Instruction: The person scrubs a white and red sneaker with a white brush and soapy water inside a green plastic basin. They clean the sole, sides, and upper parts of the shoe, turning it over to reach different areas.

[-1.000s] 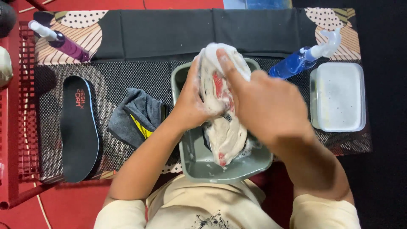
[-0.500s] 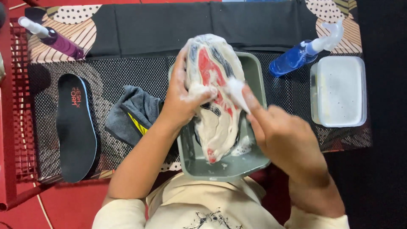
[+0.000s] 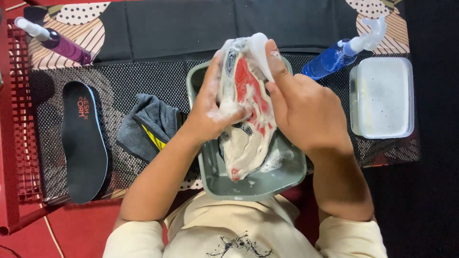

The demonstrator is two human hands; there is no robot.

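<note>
Hands on soapy shoe, over basin

purple spray bottle upper left | blue spray bottle upper right | white rectangular tub right, below it

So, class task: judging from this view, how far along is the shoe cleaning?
Done: the insole is out, lying on the mat, and the shoe is already coated in foam. In hand: the left hand grips the shoe over the grey tray while the right hand presses a white brush against it. Left: foam remains on the shoe, and the grey cloth lies aside.
</note>
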